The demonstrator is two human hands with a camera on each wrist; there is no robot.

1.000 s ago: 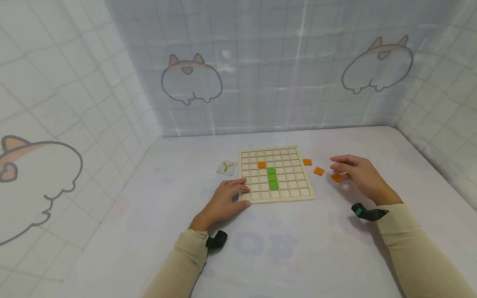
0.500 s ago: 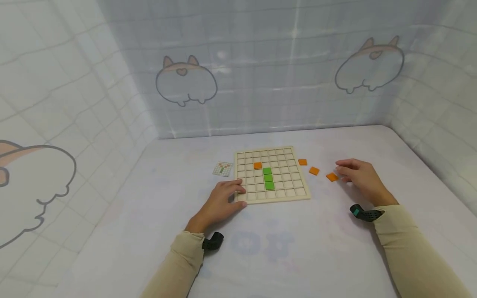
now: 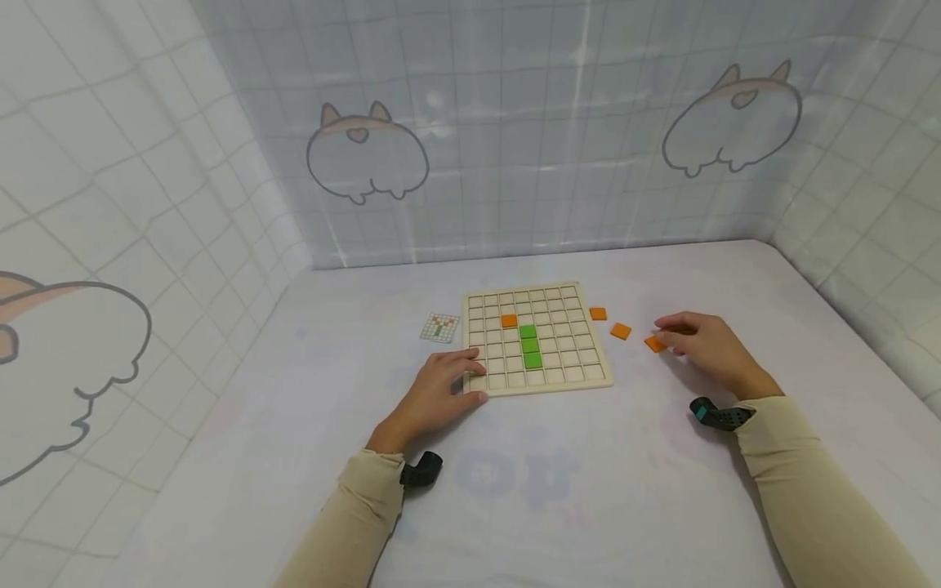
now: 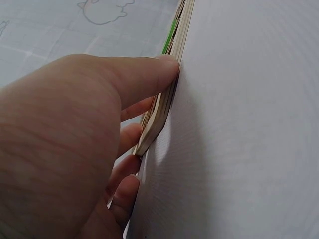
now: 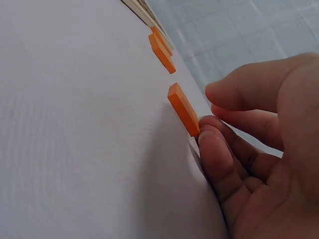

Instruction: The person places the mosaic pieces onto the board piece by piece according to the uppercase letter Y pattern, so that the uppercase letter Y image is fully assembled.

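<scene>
Head view: left hand (image 3: 435, 394) on board (image 3: 569, 343), right hand (image 3: 709, 347) at tile (image 3: 653, 344)

Left thumb and fingers stand apart at the board's near left corner. Right of that cream, gridded board, fingertips reach the thin, square orange tile — pinching or not, I cannot tell. Two more tiles (image 3: 621, 331) lie between; the board bears three green tiles (image 3: 531, 345) and an orange one (image 3: 509, 321).

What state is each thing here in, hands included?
Grid board: flat, partly filled.
Green tiles: three, set in one column.
Inner orange tile: set on the board.
Two loose orange tiles: flat, right of the board.
Outermost orange tile: off the board; whether lifted, unclear.
Right hand: touching that tile; grip unclear.
Pattern card: lying face up.
Left hand: resting at the board's corner.
</scene>
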